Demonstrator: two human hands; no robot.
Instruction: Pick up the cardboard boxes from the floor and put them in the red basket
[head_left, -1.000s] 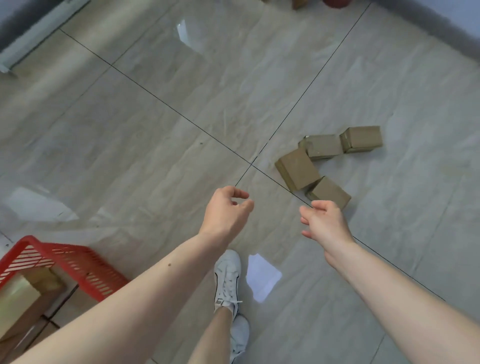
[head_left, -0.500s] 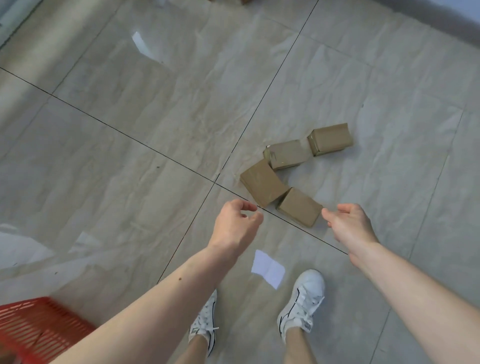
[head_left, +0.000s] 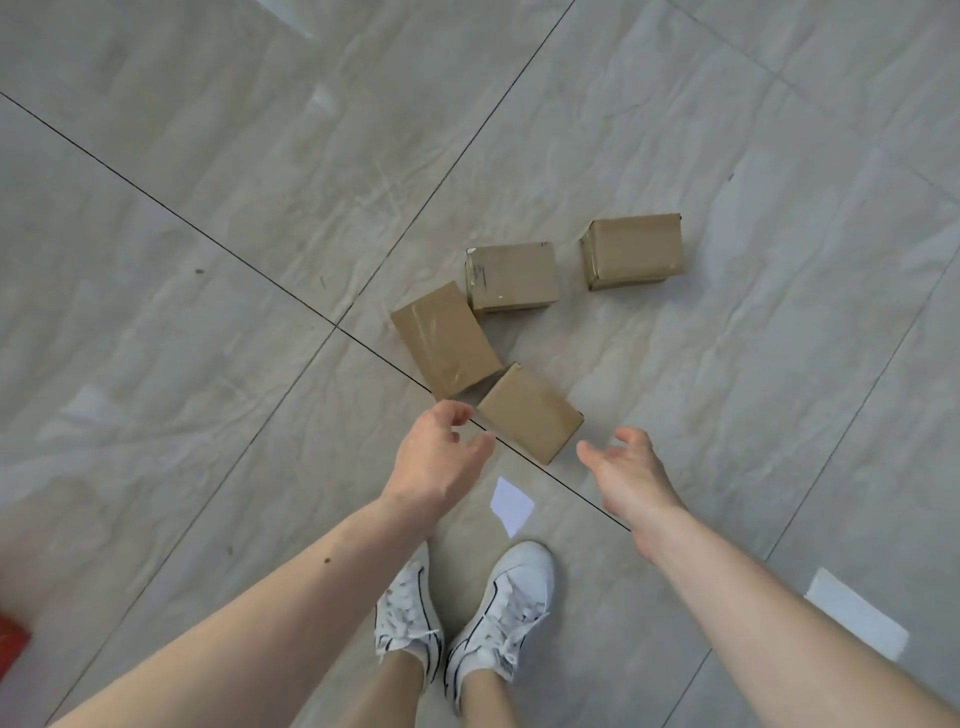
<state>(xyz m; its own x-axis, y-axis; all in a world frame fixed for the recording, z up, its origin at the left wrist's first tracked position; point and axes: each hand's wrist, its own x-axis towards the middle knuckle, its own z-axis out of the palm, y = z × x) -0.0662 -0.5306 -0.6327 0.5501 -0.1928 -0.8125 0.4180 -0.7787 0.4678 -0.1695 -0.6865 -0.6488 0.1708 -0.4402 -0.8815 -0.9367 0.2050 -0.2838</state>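
Both hands hang empty over the floor, fingers spread and loosely curled: the left hand (head_left: 434, 457) sits just near-left of the nearest box (head_left: 529, 412), its fingertips almost over that box's near-left corner, and the right hand (head_left: 626, 467) is just near-right of it, palm turned inward, so the box lies between and slightly beyond the two. Neither hand touches it. This box rests skewed to the tile lines; it looks like small, sealed, stiff cardboard, probably light, with flat matte sides that should give a sure hold when pressed between palm and fingers on two opposite faces. Touching its far-left corner is the taped box (head_left: 444, 340), whose glossy tape may be more slippery, so the bare cardboard edges seem the better place to take it. Further off, the middle box (head_left: 513, 276) stands just beyond, and the far-right box (head_left: 634, 250) is apart to the right. All four lie on the tiled floor (head_left: 208, 182). Only a corner of the red basket (head_left: 11, 631) shows at the near-left edge, well apart from the boxes.
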